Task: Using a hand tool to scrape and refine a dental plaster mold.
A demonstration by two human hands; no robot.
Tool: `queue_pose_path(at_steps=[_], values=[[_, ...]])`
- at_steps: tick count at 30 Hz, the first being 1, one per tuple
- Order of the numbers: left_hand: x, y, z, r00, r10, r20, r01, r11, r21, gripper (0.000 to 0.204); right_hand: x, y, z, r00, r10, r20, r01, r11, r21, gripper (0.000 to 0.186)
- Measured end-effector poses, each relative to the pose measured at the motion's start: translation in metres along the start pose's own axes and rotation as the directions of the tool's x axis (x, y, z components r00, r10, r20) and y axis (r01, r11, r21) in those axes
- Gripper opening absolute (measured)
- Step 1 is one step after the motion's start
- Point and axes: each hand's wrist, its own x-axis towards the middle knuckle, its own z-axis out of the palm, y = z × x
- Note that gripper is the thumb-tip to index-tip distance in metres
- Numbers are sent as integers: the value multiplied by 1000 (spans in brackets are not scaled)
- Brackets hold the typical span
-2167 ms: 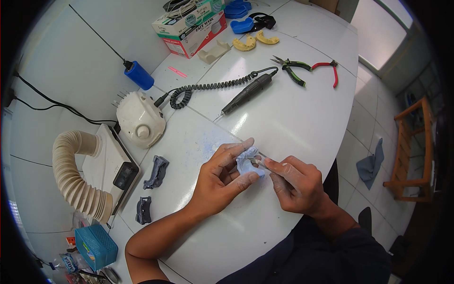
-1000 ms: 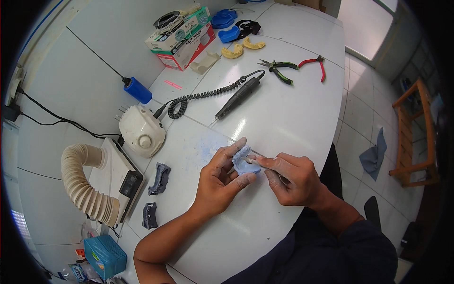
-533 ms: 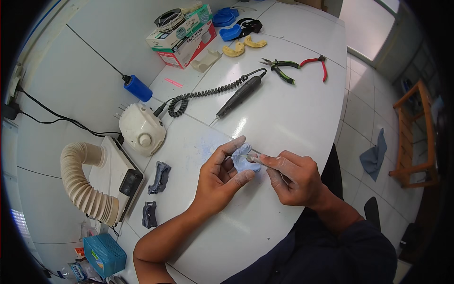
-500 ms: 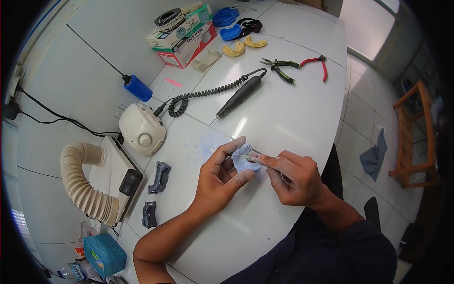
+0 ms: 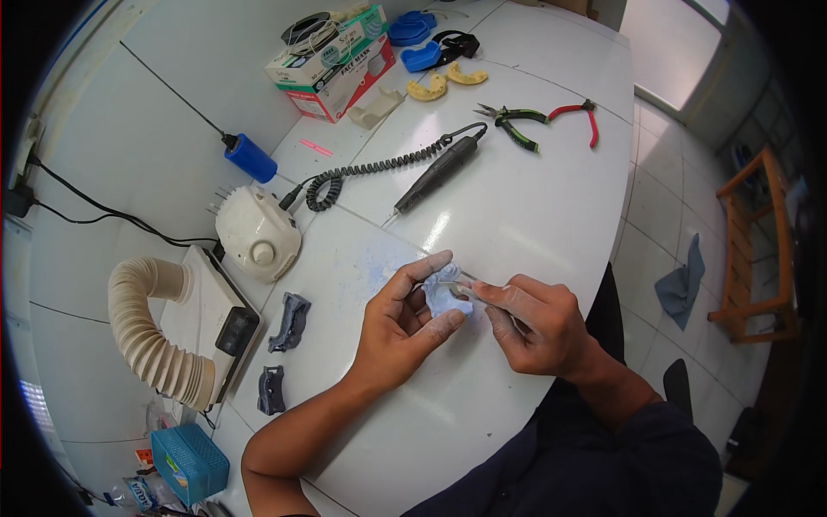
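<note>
A pale blue dental cast, arch-shaped, is gripped at its edge between the fingers and thumb of my left hand. My right hand pinches a small carving knife, whose thin tip lies against the cast's inner side. Most of the handle is hidden in my right fingers, so its exact kind is hard to see. White-blue dust coats the fingertips of both hands. Blue powder is scattered on the white table beyond my left hand.
A black rotary handpiece with a coiled cord lies beyond my hands, wired to a white control box. Left stands a dust extractor with a ribbed hose. Two dark moulds, green-handled pliers, red-handled pliers and yellow casts lie around.
The tool's tip has shifted slightly along the cast's inner side. Both hands keep nearly the same place, the cast tilting only a little.
</note>
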Motion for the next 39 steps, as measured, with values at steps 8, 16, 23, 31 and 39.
queue_pose_path(at_steps=[8,16,23,31,39], values=[[0,-8,-2,996,-21,-91,19,999,-31,42,-2,2,1,999,-23,42,24,1000,-20,49],[0,-10,-2,992,-8,-127,0,998,-63,36,-3,2,2,998,-41,49,42,999,-20,52],[0,-10,-2,992,-12,-124,4,998,-61,35,-4,4,3,998,-54,44,55,998,-33,52],[1,-11,-2,991,-4,-134,0,1000,-27,29,-6,5,4,998,-56,28,57,998,-26,54],[1,-9,-3,993,-25,-113,23,999,-24,37,-3,2,3,1000,-9,5,9,999,-39,51]])
